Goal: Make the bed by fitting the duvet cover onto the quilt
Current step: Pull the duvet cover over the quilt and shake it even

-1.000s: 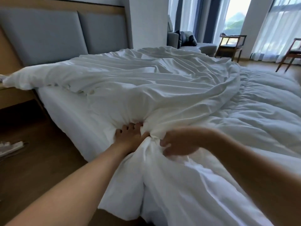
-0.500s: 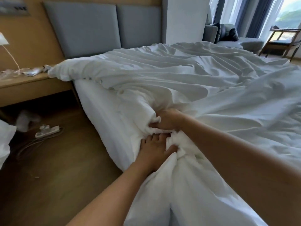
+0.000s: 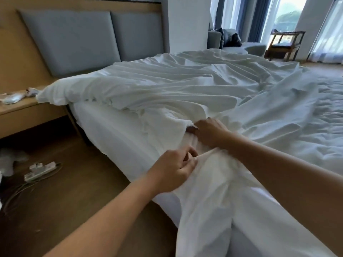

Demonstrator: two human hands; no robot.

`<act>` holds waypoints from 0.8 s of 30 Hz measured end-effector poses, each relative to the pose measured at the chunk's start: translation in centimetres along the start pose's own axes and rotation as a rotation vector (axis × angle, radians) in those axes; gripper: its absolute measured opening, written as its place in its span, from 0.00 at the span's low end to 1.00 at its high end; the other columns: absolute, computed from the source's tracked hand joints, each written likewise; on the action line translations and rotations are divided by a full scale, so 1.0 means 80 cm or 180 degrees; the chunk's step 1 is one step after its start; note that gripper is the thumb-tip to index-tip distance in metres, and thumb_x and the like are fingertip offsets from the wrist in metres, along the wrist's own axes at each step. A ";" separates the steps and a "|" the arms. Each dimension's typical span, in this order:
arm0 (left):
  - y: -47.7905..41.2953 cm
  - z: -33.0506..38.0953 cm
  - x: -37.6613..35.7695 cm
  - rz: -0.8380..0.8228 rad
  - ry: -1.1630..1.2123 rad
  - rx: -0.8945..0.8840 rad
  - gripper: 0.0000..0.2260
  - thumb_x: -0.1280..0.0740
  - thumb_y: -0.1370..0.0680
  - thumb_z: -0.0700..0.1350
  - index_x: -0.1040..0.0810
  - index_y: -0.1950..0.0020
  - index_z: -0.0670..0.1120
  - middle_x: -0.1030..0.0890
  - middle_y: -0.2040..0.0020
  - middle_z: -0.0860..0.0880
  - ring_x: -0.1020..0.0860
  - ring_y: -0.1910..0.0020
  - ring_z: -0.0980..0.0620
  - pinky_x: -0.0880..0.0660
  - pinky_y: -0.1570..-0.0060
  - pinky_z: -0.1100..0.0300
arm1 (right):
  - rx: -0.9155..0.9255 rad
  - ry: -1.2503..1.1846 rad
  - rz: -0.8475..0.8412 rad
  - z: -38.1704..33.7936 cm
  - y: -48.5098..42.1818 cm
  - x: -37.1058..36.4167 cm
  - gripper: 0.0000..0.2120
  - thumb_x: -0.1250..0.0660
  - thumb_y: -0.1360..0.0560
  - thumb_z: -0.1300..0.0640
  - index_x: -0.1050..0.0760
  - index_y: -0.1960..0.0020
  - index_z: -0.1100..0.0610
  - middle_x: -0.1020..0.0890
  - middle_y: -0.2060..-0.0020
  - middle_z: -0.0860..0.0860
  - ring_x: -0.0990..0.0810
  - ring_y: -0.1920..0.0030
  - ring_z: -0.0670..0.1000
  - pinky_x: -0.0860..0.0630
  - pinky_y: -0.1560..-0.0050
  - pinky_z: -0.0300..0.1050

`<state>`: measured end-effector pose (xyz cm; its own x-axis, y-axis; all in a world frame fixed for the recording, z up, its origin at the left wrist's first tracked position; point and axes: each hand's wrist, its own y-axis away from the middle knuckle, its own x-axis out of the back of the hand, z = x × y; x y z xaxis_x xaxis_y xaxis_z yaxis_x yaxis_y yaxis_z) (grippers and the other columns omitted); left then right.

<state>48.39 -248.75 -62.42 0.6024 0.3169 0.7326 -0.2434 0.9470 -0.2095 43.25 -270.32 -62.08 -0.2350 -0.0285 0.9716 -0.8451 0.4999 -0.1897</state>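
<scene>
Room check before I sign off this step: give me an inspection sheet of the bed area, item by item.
Surface: bed with a white sheet on the mattress, grey padded headboard behind.
Job's things: white duvet cover lies rumpled across the bed, its near edge bunched at the bedside; quilt shows uncovered at right.
Clutter: small white items on the bedside shelf, too blurred to name.
Hands: left hand pinches a fold of the duvet cover; right hand grips bunched fabric just beyond it.
Cables: power strip with its cord on the wooden floor.
Surroundings: wooden chair, grey sofa, curtained windows.
</scene>
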 end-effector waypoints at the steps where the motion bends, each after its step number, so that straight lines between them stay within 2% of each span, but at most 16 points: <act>1: -0.007 -0.003 0.023 0.0112 -0.0104 -0.0132 0.06 0.33 0.19 0.47 0.22 0.43 0.50 0.21 0.60 0.54 0.24 0.63 0.58 0.26 0.61 0.61 | -0.0068 -0.0121 -0.0002 0.004 0.009 0.010 0.25 0.46 0.19 0.36 0.27 0.64 0.52 0.17 0.52 0.61 0.19 0.51 0.62 0.33 0.56 0.48; 3: -0.034 -0.011 0.063 0.0379 -0.0844 -0.0323 0.17 0.29 0.23 0.45 0.23 0.34 0.50 0.21 0.47 0.51 0.25 0.52 0.57 0.25 0.49 0.59 | -0.0171 -0.0366 -0.0192 0.013 0.028 0.029 0.24 0.45 0.17 0.39 0.30 0.66 0.51 0.17 0.54 0.60 0.20 0.52 0.60 0.36 0.56 0.46; 5: -0.071 -0.016 0.086 0.0202 -0.1849 -0.0319 0.28 0.27 0.24 0.50 0.29 0.25 0.52 0.27 0.33 0.49 0.28 0.37 0.47 0.30 0.35 0.51 | -0.0318 -0.0665 -0.0501 0.017 0.042 0.041 0.20 0.46 0.16 0.43 0.23 0.58 0.51 0.19 0.54 0.58 0.22 0.53 0.58 0.36 0.55 0.44; 6: -0.089 -0.015 0.089 -0.0046 -0.2150 -0.0296 0.30 0.27 0.24 0.53 0.31 0.24 0.53 0.28 0.29 0.49 0.30 0.33 0.46 0.33 0.32 0.51 | -0.0475 -0.0897 -0.0647 0.016 0.047 0.042 0.20 0.46 0.16 0.43 0.21 0.54 0.51 0.20 0.54 0.56 0.23 0.54 0.55 0.35 0.54 0.44; 8: -0.119 -0.018 0.075 -0.0510 -0.2249 -0.0301 0.26 0.28 0.23 0.54 0.28 0.27 0.53 0.25 0.31 0.51 0.29 0.32 0.46 0.35 0.34 0.53 | -0.0739 -0.1374 -0.0809 0.010 0.051 0.042 0.21 0.47 0.16 0.43 0.20 0.50 0.54 0.20 0.53 0.53 0.23 0.56 0.51 0.32 0.51 0.43; 10: -0.144 -0.024 0.054 -0.0624 -0.2141 -0.0304 0.11 0.29 0.22 0.53 0.21 0.44 0.50 0.18 0.41 0.48 0.23 0.39 0.44 0.33 0.47 0.56 | -0.0739 -0.1498 -0.0653 0.008 0.048 0.045 0.22 0.46 0.15 0.44 0.20 0.48 0.57 0.18 0.50 0.54 0.21 0.52 0.53 0.29 0.48 0.45; 11: -0.152 -0.031 0.048 -0.0589 -0.2091 -0.0216 0.08 0.30 0.21 0.53 0.23 0.51 0.49 0.17 0.45 0.46 0.21 0.43 0.43 0.34 0.53 0.57 | -0.0591 -0.1389 -0.0344 0.013 0.048 0.046 0.20 0.43 0.16 0.45 0.19 0.49 0.58 0.17 0.51 0.54 0.21 0.51 0.54 0.27 0.47 0.47; 12: -0.158 -0.041 0.044 -0.0537 -0.2050 -0.0147 0.10 0.32 0.20 0.54 0.22 0.54 0.49 0.17 0.47 0.45 0.21 0.46 0.42 0.34 0.55 0.57 | -0.0360 -0.1185 0.0117 0.018 0.053 0.047 0.18 0.39 0.18 0.43 0.19 0.50 0.57 0.17 0.53 0.53 0.21 0.51 0.55 0.26 0.47 0.49; 14: -0.164 -0.067 0.042 -0.0471 -0.1779 0.0067 0.16 0.36 0.18 0.56 0.18 0.51 0.44 0.16 0.49 0.43 0.21 0.49 0.42 0.32 0.56 0.55 | 0.0130 -0.0518 0.0941 0.032 0.080 0.051 0.22 0.36 0.26 0.32 0.21 0.50 0.50 0.19 0.52 0.48 0.23 0.49 0.52 0.26 0.46 0.50; 15: -0.165 -0.079 0.042 -0.0443 -0.1550 0.0244 0.20 0.39 0.17 0.57 0.16 0.49 0.42 0.16 0.49 0.42 0.21 0.50 0.42 0.29 0.54 0.53 | 0.0267 -0.0108 0.0983 0.041 0.096 0.052 0.27 0.38 0.31 0.26 0.22 0.46 0.46 0.20 0.49 0.46 0.25 0.47 0.51 0.28 0.44 0.51; 17: -0.165 -0.093 0.042 -0.0443 -0.1181 0.0622 0.25 0.45 0.15 0.58 0.16 0.45 0.42 0.16 0.47 0.40 0.20 0.48 0.42 0.26 0.47 0.51 | 0.0173 0.0470 0.0328 0.049 0.118 0.052 0.33 0.41 0.36 0.22 0.24 0.39 0.41 0.22 0.43 0.44 0.26 0.42 0.51 0.31 0.40 0.52; 18: -0.167 -0.095 0.041 -0.0469 -0.1089 0.0747 0.27 0.48 0.15 0.59 0.16 0.43 0.42 0.16 0.45 0.40 0.20 0.46 0.42 0.26 0.44 0.50 | 0.0116 0.0644 -0.0013 0.051 0.121 0.049 0.30 0.40 0.33 0.25 0.24 0.40 0.41 0.22 0.44 0.43 0.26 0.41 0.51 0.32 0.41 0.50; 19: -0.171 -0.095 0.041 -0.0473 -0.1044 0.0819 0.28 0.49 0.15 0.60 0.17 0.42 0.42 0.17 0.44 0.41 0.21 0.44 0.42 0.26 0.42 0.50 | 0.0191 0.0714 -0.0134 0.055 0.118 0.043 0.22 0.38 0.29 0.30 0.23 0.44 0.43 0.21 0.47 0.43 0.24 0.42 0.51 0.35 0.44 0.46; 21: -0.182 -0.095 0.041 -0.0403 -0.0887 0.0824 0.27 0.50 0.15 0.60 0.18 0.43 0.44 0.17 0.42 0.43 0.21 0.42 0.43 0.27 0.41 0.53 | 0.0522 0.0502 -0.0092 0.056 0.096 0.038 0.08 0.35 0.23 0.44 0.24 0.54 0.48 0.21 0.56 0.42 0.21 0.49 0.51 0.38 0.52 0.44; 23: -0.191 -0.102 0.038 -0.0253 -0.0726 0.0843 0.23 0.49 0.15 0.59 0.18 0.43 0.47 0.18 0.41 0.45 0.22 0.43 0.46 0.30 0.46 0.57 | 0.0729 0.0130 0.0187 0.062 0.069 0.046 0.07 0.34 0.22 0.52 0.27 0.58 0.50 0.22 0.60 0.43 0.21 0.55 0.53 0.32 0.55 0.46; 24: -0.193 -0.105 0.034 -0.0224 -0.0725 0.0901 0.23 0.48 0.15 0.58 0.18 0.41 0.47 0.18 0.41 0.45 0.22 0.44 0.46 0.31 0.48 0.57 | 0.0817 0.0016 0.0530 0.068 0.054 0.052 0.08 0.34 0.22 0.53 0.29 0.60 0.50 0.22 0.61 0.44 0.22 0.57 0.54 0.29 0.57 0.47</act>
<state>60.17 -262.04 -62.63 0.4482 0.2015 0.8709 -0.4274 0.9040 0.0107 36.02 -272.99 -59.64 -0.3786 0.0399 0.9247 -0.8890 0.2622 -0.3753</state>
